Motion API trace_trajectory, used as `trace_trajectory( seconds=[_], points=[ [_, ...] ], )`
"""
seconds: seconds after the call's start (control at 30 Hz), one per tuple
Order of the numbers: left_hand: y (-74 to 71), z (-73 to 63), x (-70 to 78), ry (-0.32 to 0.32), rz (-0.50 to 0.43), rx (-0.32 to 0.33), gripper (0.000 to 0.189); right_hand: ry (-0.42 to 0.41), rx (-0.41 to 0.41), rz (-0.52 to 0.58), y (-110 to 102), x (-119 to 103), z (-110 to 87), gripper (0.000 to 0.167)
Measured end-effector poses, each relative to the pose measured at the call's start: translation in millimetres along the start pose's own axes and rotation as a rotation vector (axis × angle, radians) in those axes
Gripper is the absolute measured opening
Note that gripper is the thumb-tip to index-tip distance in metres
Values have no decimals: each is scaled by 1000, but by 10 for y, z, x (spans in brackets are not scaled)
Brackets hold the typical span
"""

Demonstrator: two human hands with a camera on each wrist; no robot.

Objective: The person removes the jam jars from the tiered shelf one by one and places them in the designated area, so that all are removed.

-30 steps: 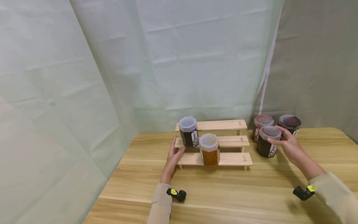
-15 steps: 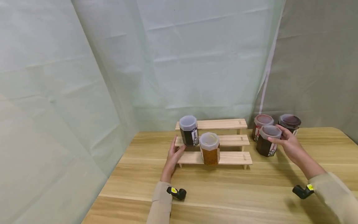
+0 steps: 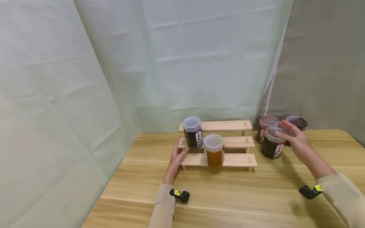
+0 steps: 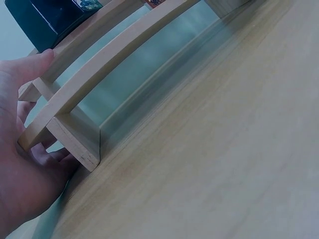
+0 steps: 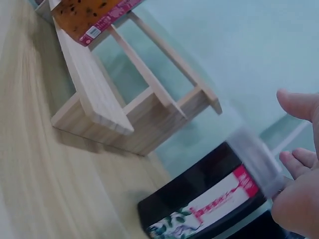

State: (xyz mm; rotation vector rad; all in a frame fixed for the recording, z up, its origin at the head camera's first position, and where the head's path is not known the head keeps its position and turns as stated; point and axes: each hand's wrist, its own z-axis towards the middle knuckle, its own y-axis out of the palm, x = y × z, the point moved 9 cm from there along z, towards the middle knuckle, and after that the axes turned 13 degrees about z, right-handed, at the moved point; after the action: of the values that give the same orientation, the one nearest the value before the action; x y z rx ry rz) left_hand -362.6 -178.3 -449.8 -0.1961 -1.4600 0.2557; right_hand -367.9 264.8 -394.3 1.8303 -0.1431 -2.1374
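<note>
Right hand [image 3: 298, 140]: fingers now raised and spread, where we saw them round the front jar's [image 3: 269, 147] lid a moment ago; whether they brush it, we cannot tell.
Meaning: we judge the jar let go, standing unaided on the bench [image 3: 228, 196].
Front jar: at 3 o'clock from the wooden rack [image 3: 237, 160], apart from it; red jar [image 3: 268, 122] close behind, towards 11.
Jar axis: upright, lid up, label facing about 5 o'clock.
Left hand [image 3: 174, 160]: curled round the rack's 9 o'clock end.
Rack axis: 9 to 3 o'clock.
</note>
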Motion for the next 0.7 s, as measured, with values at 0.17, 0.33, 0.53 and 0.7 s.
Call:
trace_trajectory(
  seconds=[0.17, 0.33, 0.53, 0.7],
  points=[
    [2, 77, -136, -2, 8, 7, 75, -7, 10, -215, 144, -179, 14, 74],
    [-3, 50, -122, -1, 8, 11, 75, 0, -7, -374, 359, -325, 66, 72],
    [11, -86, 113, -9, 8, -12, 73, -4, -41, -330, 667, -368, 150, 71],
    [49, -45, 75, -5, -2, -25, 75, 16, -103, -251, 993, -310, 199, 73]
  ],
)
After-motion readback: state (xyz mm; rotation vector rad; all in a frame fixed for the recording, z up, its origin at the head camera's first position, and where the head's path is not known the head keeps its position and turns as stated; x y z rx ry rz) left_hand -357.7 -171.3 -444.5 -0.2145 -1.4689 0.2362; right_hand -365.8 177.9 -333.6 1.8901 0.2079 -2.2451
